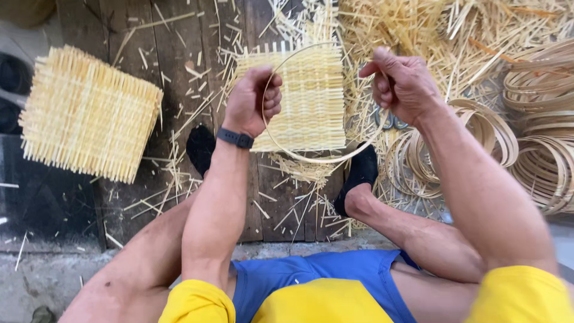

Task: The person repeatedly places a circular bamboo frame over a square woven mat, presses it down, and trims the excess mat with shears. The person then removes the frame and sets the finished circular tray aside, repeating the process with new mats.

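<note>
Left hand (254,101) curled tight into a fist around one side of a thin pale bamboo hoop (317,158), with a dark band on the wrist. Right hand (403,84) pinched shut on the other side of the same hoop, thumb pressed on top. Hoop held up in the air between both hands, bent into a round ring, its low curve hanging just above the feet in black socks (362,170).

Behind the ring, lying flat on the dark wooden plank floor (173,42), a square woven mat of pale bamboo strips (311,98) with loose ends sticking out at the top. Well off to the left, a stack of square woven bamboo mats (86,113), tilted a little. On the right, a heap of round bamboo hoops (541,149), some leaning on each other, near the right arm. Up at the top right, a big messy pile of thin yellow bamboo sticks (430,27). Small bits of stick scattered all over the planks. At the bottom, blue shorts (311,272) and yellow sleeves.
</note>
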